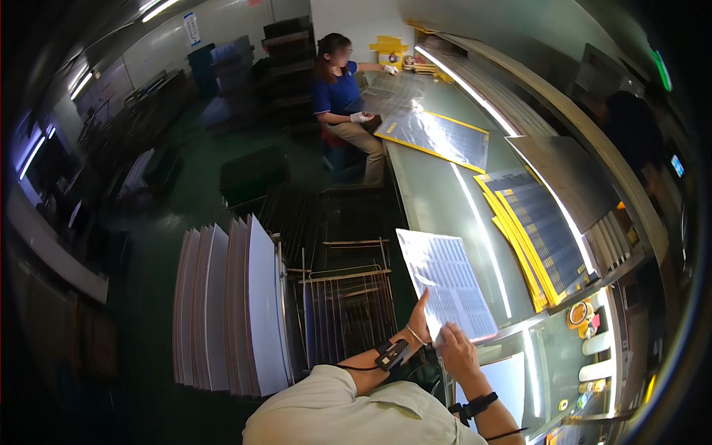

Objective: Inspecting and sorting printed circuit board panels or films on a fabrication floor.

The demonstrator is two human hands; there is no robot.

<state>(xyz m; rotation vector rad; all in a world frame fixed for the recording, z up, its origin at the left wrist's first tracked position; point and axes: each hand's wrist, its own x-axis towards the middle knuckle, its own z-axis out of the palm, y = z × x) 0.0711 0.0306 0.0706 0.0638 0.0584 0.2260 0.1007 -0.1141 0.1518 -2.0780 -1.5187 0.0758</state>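
While both hands meet at the lower centre of the frame, they hold one pale sheet (pixel 447 285) printed with rows of small marks, tilted up from the near edge of the long grey-green table (pixel 437 200). The left hand (pixel 420 324) is clamped on the sheet's lower left edge, with one finger stretched up along it; a dark device is strapped at that wrist. The right hand (pixel 456 348) is closed on the sheet's lower corner, just beside the left, with a dark band on its wrist.

At the right of the frame, a stack of yellow-edged dark panels (pixel 545 237) lies on the table, with a grey board (pixel 567 178) overlapping its upper end. Further up, a single yellow-framed panel (pixel 439 137) lies flat near a seated person in a blue top (pixel 340 93), who wears white gloves. A yellow box-shaped thing (pixel 389 50) stands at the table's far end, top centre. A white and blue sign (pixel 192 28) hangs on the wall at the upper left.

Below the table's left side, a wire rack (pixel 345 308) holds thin dark plates standing on edge. Left of it, white sheets (pixel 230 308) stand upright in a tight row. Orange rolls (pixel 580 314) sit at the lower right.
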